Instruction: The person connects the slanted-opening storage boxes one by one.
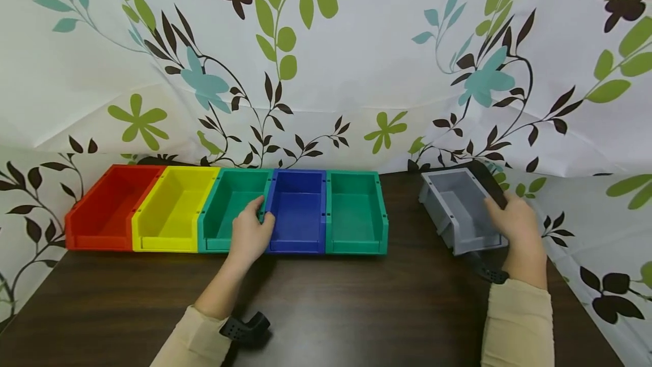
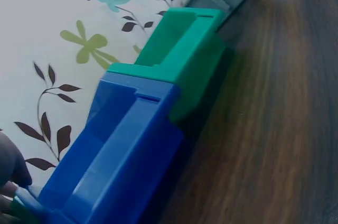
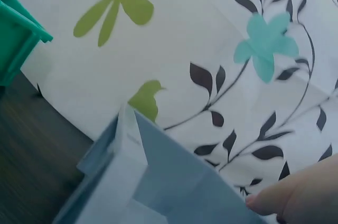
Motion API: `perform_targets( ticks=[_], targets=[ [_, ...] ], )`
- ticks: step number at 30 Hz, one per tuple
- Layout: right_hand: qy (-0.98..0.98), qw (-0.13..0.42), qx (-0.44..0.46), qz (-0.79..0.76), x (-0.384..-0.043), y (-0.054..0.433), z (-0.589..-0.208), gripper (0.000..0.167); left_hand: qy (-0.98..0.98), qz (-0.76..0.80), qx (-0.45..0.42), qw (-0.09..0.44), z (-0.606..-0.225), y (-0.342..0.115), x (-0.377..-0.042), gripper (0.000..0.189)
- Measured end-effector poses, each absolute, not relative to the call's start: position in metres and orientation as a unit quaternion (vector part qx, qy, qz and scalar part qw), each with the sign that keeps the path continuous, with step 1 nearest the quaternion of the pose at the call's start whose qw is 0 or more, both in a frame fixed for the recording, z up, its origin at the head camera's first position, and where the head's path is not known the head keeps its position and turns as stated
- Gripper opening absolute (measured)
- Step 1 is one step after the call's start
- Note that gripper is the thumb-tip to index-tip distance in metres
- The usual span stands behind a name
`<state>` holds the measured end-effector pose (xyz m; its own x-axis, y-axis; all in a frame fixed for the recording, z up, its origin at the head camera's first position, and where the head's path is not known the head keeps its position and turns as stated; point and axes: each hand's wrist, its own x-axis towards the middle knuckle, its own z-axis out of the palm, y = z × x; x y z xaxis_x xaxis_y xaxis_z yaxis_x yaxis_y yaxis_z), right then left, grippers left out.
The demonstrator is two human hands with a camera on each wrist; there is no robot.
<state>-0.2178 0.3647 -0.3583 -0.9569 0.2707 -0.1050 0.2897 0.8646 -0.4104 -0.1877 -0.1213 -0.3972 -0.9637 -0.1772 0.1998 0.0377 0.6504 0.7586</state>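
Note:
In the head view, my left hand (image 1: 251, 232) is at the seam between a green bin (image 1: 214, 244) and a blue bin (image 1: 297, 217). Its thumb lies on the blue side, and the fingers reach over the green one, pinching the adjoining walls. Part of the green bin is hidden behind this hand. Off to the right, my right hand (image 1: 517, 220) grips the right wall of a grey bin (image 1: 460, 200), which sits turned at an angle. The right wrist view shows the grey bin (image 3: 174, 176) close up with a fingertip at its rim.
A red bin (image 1: 109, 203) and a yellow bin (image 1: 175, 205) join the row on the left; a second green bin (image 1: 355, 211) ends it on the right. Dark wood table (image 1: 356, 310) shows between that row and the grey bin. Leaf-patterned cloth (image 1: 356, 61) hangs behind.

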Motion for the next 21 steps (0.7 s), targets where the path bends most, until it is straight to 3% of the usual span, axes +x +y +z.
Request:
perform_targets(
  ticks=[11,21],
  targets=[
    [0.967,0.025,0.083,-0.238,-0.232,0.356,-0.370,0.057,-0.906,-0.352,-0.063,0.226,-0.397,-0.080,-0.195,0.049],
    [0.965,0.018,0.025,-0.259,-0.237,0.332,-0.386,0.050,-0.865,-0.494,-0.071,0.056,-0.410,-0.039,-0.211,0.063]
  ],
)
